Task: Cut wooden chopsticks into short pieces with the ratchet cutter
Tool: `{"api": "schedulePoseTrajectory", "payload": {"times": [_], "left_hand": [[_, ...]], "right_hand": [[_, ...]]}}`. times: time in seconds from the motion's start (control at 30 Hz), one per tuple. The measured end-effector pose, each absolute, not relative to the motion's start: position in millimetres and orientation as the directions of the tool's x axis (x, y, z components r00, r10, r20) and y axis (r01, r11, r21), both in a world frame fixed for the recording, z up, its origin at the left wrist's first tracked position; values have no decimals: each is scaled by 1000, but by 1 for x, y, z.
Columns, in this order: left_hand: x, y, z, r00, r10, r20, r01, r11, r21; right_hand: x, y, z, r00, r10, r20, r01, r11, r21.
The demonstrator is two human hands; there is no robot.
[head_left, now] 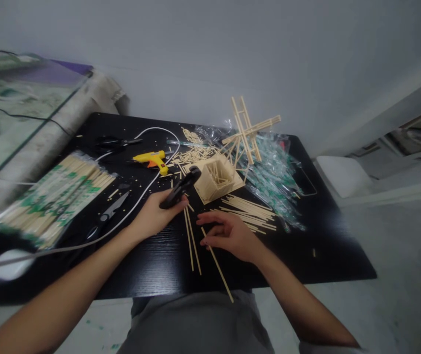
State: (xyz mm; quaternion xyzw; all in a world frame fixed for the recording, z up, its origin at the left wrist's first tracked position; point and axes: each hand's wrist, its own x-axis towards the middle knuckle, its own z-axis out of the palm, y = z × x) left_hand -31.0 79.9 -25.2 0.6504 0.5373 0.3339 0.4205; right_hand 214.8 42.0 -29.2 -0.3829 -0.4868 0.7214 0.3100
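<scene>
Left hand closed around a black tool, its exact type not discernible; right hand gripping a thin wooden stick near its upper end, between thumb and fingers, the lower end slanting past the near edge of the surface; two further sticks lie between the hands, their upper ends near the left fingertips; whether that hand touches them cannot be told.

Just beyond the hands, a stick-built model stands on a square base, its open box containing short sticks, a cross-shaped frame rising behind; loose sticks lie just beyond the right hand; clear and green wrappers are heaped to the right; a yellow glue gun, grey-bladed scissors and packaged sticks lie to the left.
</scene>
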Motion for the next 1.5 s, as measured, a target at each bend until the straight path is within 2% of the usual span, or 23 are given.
{"api": "schedulePoseTrajectory", "payload": {"times": [0.1,0.2,0.33,0.53,0.63,0.77,0.87,0.97,1.03,1.1,1.2,1.33,1.43,1.5], "left_hand": [[-41,88,-25,71,995,64,651,-95,753],[-46,93,-24,14,998,62,767,-50,639],[-46,95,-25,-23,999,41,802,-6,597],[-40,91,-27,72,997,35,829,-80,554],[-36,89,-29,139,990,-10,840,-113,531],[-32,85,-34,173,985,-24,865,-140,482],[-30,84,-35,181,982,-49,875,-138,464],[-30,84,-37,200,977,-72,865,-141,481],[-30,84,-38,206,975,-79,855,-141,498],[-30,84,-40,210,975,-76,848,-143,511],[-30,83,-43,214,975,-64,842,-151,518],[-29,82,-44,216,974,-64,838,-151,524],[-28,82,-41,196,978,-74,849,-131,512],[-26,81,-40,182,980,-79,861,-120,494]], "right_hand": [[219,45,-32,-434,858,-275,-47,-326,-944],[225,46,-34,-395,867,-303,-19,-338,-941],[227,44,-34,-371,873,-317,-6,-343,-939],[233,46,-36,-304,896,-324,44,-327,-944],[240,47,-36,-249,935,-251,119,-227,-967],[242,45,-36,-187,975,-118,325,-52,-944],[236,44,-40,-211,977,-20,490,88,-867],[228,43,-47,-253,962,106,624,246,-742],[222,39,-50,-295,937,186,659,341,-671],[215,30,-51,-363,904,224,635,416,-650],[205,14,-47,-504,846,175,569,478,-669],[196,0,-43,-594,803,43,608,483,-630],[192,-1,-42,-502,865,-12,677,384,-628],[189,0,-43,-398,917,-42,753,300,-585]]}}
